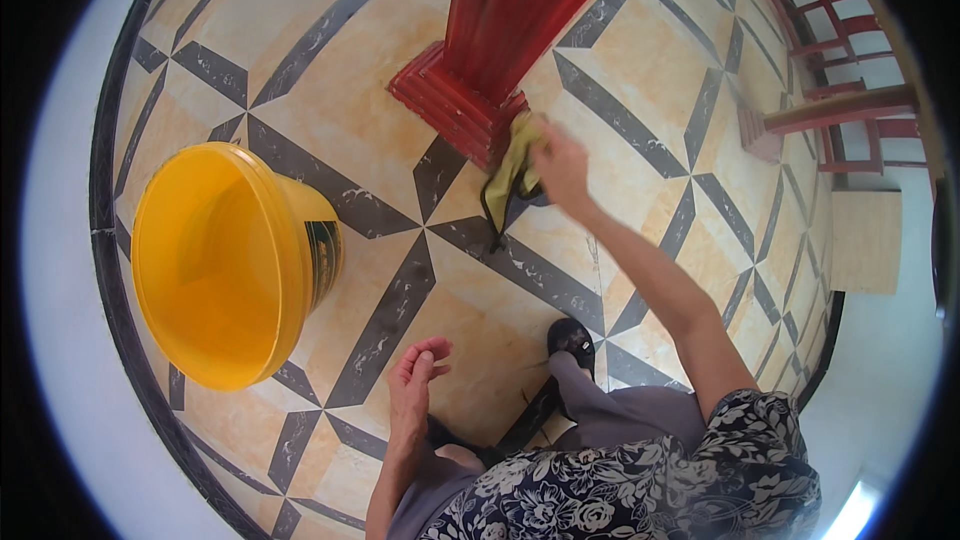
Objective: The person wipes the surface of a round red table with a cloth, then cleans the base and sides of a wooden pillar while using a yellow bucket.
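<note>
My right hand grips a yellow-green cloth with a dark edge. The cloth lies against the right corner of the stepped foot of a red post, and its lower end hangs towards the floor. Hand and upper cloth are slightly blurred. Above my left knee, my left hand is held with fingers loosely curled and apart, with nothing seen in it. To its left a yellow plastic bucket leans towards the view, with a dark label on its side; its visible inside holds nothing I can make out.
The tiled floor has dark marbled bands in a star pattern. A white wall with dark skirting curves along the left. Red wooden chairs and another red post foot stand at the right, near a pale board against the wall.
</note>
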`<state>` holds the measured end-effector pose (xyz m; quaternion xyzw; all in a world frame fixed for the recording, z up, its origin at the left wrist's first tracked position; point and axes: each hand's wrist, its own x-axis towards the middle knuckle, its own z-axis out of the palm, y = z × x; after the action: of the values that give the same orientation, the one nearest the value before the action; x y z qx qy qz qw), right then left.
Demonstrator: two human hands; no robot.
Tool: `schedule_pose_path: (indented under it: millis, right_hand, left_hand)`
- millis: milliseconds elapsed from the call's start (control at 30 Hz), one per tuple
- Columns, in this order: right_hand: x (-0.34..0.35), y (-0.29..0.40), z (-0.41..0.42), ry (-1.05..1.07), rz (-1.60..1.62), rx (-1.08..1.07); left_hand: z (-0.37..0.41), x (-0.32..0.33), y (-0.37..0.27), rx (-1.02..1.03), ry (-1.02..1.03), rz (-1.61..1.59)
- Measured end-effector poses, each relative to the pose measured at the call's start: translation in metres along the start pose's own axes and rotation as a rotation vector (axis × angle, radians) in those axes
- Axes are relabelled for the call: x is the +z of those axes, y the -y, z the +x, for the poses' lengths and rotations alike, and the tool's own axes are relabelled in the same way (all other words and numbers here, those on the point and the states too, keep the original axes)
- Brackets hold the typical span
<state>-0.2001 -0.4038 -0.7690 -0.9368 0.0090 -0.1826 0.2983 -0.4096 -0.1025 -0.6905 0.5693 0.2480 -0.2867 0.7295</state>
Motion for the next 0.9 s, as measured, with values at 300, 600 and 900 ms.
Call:
schedule_pose_path:
  millis: [300,600,900]
  right_hand:
    - [0.022,-0.006,-0.002,0.271,-0.298,-0.106]
    - [0.019,-0.036,0.042,-0.047,-0.214,0.179]
    - [0.014,0.002,-0.020,0.362,-0.272,-0.388]
  left_hand:
    - [0.005,-0.004,0.004,0.003,-0.010,-0.035]
    - [0.002,-0.009,0.003,0.016,-0.026,-0.047]
    - [0.008,-0.003,0.002,-0.021,0.012,-0.015]
